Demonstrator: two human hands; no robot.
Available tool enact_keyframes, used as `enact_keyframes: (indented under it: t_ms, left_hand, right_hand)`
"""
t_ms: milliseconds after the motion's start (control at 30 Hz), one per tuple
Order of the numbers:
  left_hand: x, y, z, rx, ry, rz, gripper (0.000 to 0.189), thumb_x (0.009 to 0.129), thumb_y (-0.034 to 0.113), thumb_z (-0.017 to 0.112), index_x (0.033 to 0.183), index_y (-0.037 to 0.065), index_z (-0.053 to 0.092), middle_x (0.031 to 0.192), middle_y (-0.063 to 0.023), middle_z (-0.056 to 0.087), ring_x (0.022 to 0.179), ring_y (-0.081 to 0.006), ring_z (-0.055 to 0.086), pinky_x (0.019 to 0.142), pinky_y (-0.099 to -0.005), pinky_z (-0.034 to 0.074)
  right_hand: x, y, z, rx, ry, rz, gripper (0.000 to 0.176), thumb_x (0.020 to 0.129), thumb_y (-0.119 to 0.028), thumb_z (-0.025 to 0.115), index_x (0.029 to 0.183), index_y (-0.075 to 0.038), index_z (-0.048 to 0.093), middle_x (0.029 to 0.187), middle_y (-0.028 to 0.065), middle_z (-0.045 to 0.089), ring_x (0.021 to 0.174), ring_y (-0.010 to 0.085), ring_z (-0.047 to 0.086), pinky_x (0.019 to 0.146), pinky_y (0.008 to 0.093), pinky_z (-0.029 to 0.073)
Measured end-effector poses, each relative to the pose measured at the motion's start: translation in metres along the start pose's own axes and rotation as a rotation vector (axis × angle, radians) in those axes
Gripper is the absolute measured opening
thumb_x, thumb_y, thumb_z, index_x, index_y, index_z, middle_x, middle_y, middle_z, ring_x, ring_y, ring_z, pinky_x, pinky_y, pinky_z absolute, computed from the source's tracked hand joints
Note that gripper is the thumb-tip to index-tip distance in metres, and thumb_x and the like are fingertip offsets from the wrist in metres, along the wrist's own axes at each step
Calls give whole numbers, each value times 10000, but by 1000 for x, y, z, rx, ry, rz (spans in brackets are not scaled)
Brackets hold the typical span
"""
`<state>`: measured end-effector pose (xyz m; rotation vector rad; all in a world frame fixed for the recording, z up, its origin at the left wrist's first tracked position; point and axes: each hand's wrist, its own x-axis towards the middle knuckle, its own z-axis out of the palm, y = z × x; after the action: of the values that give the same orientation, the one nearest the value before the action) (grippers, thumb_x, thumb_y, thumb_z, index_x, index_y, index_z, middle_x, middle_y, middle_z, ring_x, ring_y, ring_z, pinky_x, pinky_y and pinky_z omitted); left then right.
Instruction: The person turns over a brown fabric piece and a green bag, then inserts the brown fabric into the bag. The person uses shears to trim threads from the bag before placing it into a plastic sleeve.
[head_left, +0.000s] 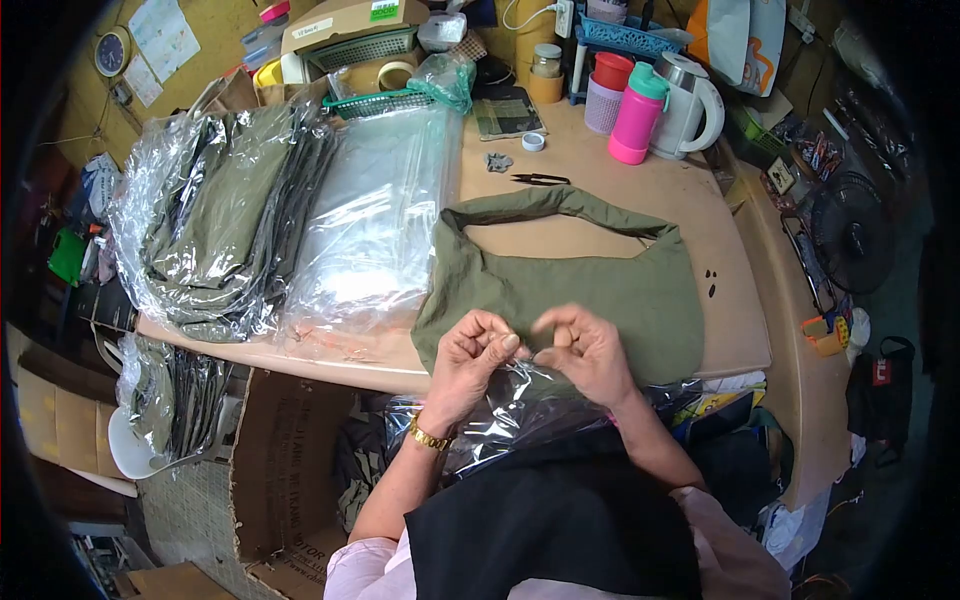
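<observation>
An olive-green shoulder bag lies flat on the table in front of me, its strap looped toward the back. Over its near edge, my left hand pinches the top edge of a clear plastic bag between thumb and fingers. My right hand is curled at the same edge, thumb against the plastic; its index finger is raised and a little blurred. From both hands the plastic hangs down over the table's front edge toward my lap. Black thread snips rest beyond the strap.
Clear plastic sleeves are stacked left of the shoulder bag, beside wrapped olive bags. A pink bottle and a kettle stand at the back right. An open cardboard box sits below the table's front edge.
</observation>
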<state>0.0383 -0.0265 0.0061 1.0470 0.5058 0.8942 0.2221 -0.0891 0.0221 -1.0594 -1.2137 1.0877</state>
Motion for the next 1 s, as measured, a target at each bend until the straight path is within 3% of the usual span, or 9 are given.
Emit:
enact_keyframes:
  t_ms: [67,133,300,400,467,533,700,933,1000]
  left_hand:
    - [1,-3,3,19,5,5,140,974,171,682,978,69,587,867,14,647,748,-16,539,655,-180,425]
    - [3,-7,4,35,11,2,168,977,208,686,994,69,593,849,49,612,738,-8,506,642,-172,393]
    - [2,-1,-9,190,-187,-109,235,985,290,672,1010,73,588,818,43,600,740,-55,526,654,-200,409]
    - [4,8,8,-134,39,11,250,1038,300,576,948,67,566,752,25,580,660,-63,516,627,-228,451]
    - [11,12,6,-311,42,21,253,1056,312,527,935,90,531,684,30,503,612,-85,488,621,-265,473]
    - [15,15,-5,-405,50,-72,218,1006,339,618,1041,128,579,661,55,424,589,-73,466,585,-246,463]
    - [30,38,-25,-495,195,-43,173,1036,308,570,989,143,591,629,81,402,521,-59,407,513,-243,430]
    - [46,81,-131,-699,347,209,372,1047,290,552,710,171,453,570,86,315,463,-39,274,413,-216,268]
    - [34,83,-127,-499,136,181,320,1021,357,594,813,113,584,595,69,406,505,-60,390,472,-209,360]
  right_hand:
    - [1,5,6,74,-23,35,101,865,-26,764,875,-7,665,781,-22,566,675,39,488,608,199,396]
    - [7,-1,5,-342,13,-360,87,881,-22,748,893,-18,661,812,3,597,718,66,523,676,221,443]
    - [13,-1,0,48,138,-198,149,1000,-140,630,914,-23,602,803,-5,607,761,80,558,710,239,461]
    - [10,-11,-5,199,-137,143,175,1016,-168,610,933,-39,525,735,-17,578,642,50,507,594,239,420]
    - [12,-24,2,49,-184,45,211,966,-201,694,928,-48,554,688,-27,558,579,41,451,665,236,395]
    - [18,-35,-6,-331,-539,-84,237,880,-191,785,823,-37,614,616,-26,472,517,46,403,486,256,313]
    - [20,-44,-29,-395,-788,-160,201,780,-300,831,787,-136,715,783,-58,654,870,156,560,902,362,332]
    - [-9,-25,-87,10,-917,-177,176,835,-207,784,751,-86,687,904,15,705,895,188,618,992,416,353]
    - [-14,-19,-110,177,-600,-239,244,935,-249,657,739,-105,655,898,63,696,824,214,636,958,466,422]
